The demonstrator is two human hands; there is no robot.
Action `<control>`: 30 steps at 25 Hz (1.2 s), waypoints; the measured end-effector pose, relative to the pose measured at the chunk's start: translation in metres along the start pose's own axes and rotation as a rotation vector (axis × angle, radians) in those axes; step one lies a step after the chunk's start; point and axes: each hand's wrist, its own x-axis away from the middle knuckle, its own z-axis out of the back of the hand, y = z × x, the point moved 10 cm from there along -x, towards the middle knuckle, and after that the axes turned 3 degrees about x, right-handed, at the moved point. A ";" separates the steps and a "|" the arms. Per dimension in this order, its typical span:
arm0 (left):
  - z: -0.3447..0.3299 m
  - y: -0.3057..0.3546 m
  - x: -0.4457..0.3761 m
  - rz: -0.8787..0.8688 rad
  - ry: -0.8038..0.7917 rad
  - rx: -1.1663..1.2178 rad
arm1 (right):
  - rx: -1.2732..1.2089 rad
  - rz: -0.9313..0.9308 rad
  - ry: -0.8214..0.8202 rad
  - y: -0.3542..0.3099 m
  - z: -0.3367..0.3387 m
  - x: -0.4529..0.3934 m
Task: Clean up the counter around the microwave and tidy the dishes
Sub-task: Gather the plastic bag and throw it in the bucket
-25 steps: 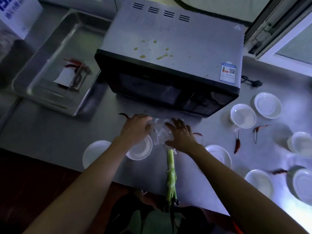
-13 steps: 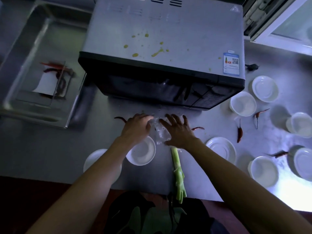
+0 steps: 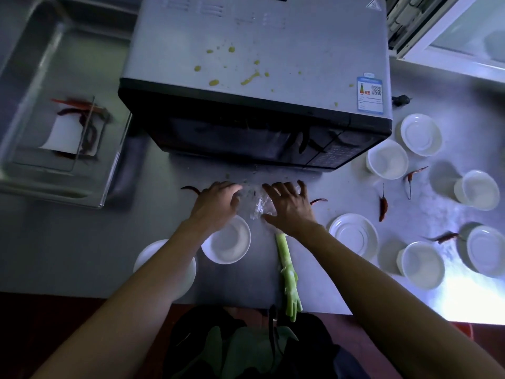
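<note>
Both bare forearms reach up from the lower corners toward mid-frame. The left hand (image 3: 216, 205) lies knuckles-up with fingers curled under (their tips hidden). The right hand (image 3: 289, 206) is palm-down, fingers spread and straight.

The left hand (image 3: 216, 205) covers the far rim of a white bowl (image 3: 228, 242); its fingertips are hidden, so contact with the crumpled clear plastic (image 3: 258, 207) just right of them cannot be confirmed. The right hand (image 3: 291, 207) conceals the top of the green stalk (image 3: 287, 266) and part of a red chilli (image 3: 318, 201). The left forearm overlaps a white dish (image 3: 153, 255). The frame edge cuts off the metal tray (image 3: 32, 86) and the microwave (image 3: 257, 64).
</note>
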 end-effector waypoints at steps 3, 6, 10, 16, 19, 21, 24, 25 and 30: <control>0.005 0.014 -0.002 -0.067 0.023 0.022 | -0.050 -0.094 0.051 0.016 0.012 0.011; 0.002 0.035 -0.009 -0.117 0.000 0.017 | -0.116 -0.209 0.136 0.039 0.026 0.038; -0.019 0.082 -0.013 -0.200 -0.096 -0.047 | -0.161 -0.339 0.205 0.072 0.034 0.086; -0.058 0.174 0.004 -0.348 -0.158 -0.115 | -0.246 -0.531 0.286 0.130 0.036 0.168; -0.095 0.230 0.025 -0.431 -0.207 -0.156 | -0.286 -0.620 0.353 0.161 0.029 0.229; -0.123 0.268 0.042 -0.508 -0.234 -0.210 | -0.309 -0.667 0.361 0.180 0.019 0.271; -0.164 0.319 0.069 -0.565 -0.281 -0.248 | -0.323 -0.728 0.375 0.207 0.006 0.338; -0.179 0.337 0.080 -0.582 -0.299 -0.264 | -0.333 -0.747 0.390 0.218 0.002 0.363; -0.252 0.420 0.124 -0.670 -0.364 -0.330 | -0.366 -0.873 0.443 0.265 -0.025 0.480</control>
